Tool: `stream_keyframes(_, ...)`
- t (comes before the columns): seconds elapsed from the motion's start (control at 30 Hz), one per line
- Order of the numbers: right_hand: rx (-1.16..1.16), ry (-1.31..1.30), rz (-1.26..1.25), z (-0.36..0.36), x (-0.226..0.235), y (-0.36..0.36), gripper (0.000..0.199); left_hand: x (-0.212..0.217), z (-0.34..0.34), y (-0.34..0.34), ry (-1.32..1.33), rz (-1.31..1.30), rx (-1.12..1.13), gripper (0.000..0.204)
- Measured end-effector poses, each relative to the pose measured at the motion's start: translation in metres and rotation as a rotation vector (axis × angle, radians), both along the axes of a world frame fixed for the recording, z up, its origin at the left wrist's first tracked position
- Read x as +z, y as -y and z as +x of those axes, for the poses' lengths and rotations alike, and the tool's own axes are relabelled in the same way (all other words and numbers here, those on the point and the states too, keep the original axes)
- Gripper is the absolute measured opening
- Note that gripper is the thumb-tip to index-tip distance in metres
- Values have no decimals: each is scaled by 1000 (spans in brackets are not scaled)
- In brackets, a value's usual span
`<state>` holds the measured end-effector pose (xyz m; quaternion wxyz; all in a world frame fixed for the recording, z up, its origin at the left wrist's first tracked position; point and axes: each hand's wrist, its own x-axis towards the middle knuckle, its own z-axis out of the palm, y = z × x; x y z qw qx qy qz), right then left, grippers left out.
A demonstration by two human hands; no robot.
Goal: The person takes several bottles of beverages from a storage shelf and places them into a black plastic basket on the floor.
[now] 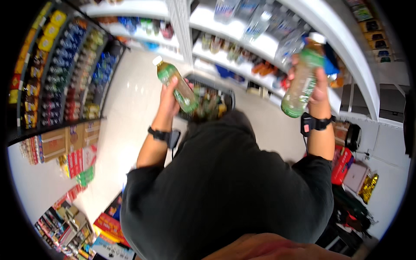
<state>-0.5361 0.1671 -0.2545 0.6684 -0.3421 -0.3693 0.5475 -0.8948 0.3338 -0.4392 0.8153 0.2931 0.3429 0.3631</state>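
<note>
My left hand is wrapped round a green-labelled drink bottle with a white cap, tilted with its cap away to the left. A second bottle of the same look, also white-capped, is gripped in my right hand, up beside the shelves and leaning to the right. Below and between the hands a dark basket stands on the floor, holding several bottles and packages; my left hand and its bottle cover part of it. Both bottles are slightly blurred.
White shelves ahead carry clear bottles and small jars. At the left stands a dark rack of colourful drinks, with cardboard boxes below. A red box and bags lie along the right wall.
</note>
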Motion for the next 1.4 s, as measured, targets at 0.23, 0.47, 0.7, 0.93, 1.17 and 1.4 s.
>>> stream_keyframes(0.23,62,-79,-1160,-72,-247,106,35,-210,-115,44,-433,-580,-303,42)
stream_keyframes(0.47,104,43,-1312,-117,-392,103,47,-301,-150,111,-863,-737,-618,55)
stream_keyframes(0.7,212,759,-1025,-136,-547,-80,84,-359,-151,134,-999,-740,-497,74)
stream_keyframes(0.93,113,719,-1241,-114,-685,-85,87,-359,-114,113,-849,-673,-401,73)
stream_keyframes(1.17,172,311,-1657,-109,-731,-12,100,-433,-26,66,-880,-319,-379,69)
stream_keyframes(1.4,-33,751,-1522,-116,-715,5,78,-507,43,10,-1271,-104,-558,76)
